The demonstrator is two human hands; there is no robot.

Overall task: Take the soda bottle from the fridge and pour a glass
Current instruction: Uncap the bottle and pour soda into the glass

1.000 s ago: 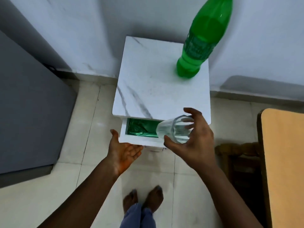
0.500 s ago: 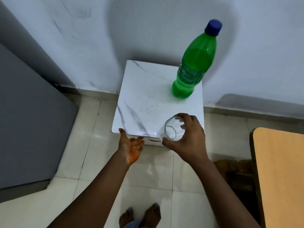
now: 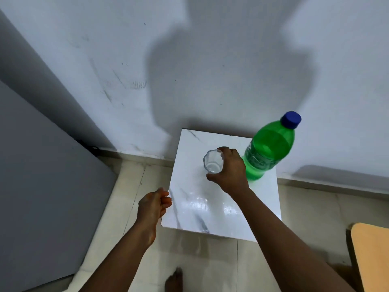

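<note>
- Grey fridge [image 3: 42, 186] fills the left side, standing against the white wall [image 3: 210, 60].
- Left hand [image 3: 154, 204] hangs just off the near left edge of the desk [image 3: 210, 207], fingers loosely curled, holding nothing.
- White marble-patterned desk stands against the wall, over a pale tiled floor [image 3: 126, 197].
- Clear, empty glass [image 3: 213, 161] stands upright on the far middle of the desk.
- Right hand [image 3: 230, 168] wraps the glass from its right side, thumb near, fingers on the far rim.
- Green soda bottle [image 3: 267, 148] with a blue cap [image 3: 291, 119] stands just right of that hand, cap on.
</note>
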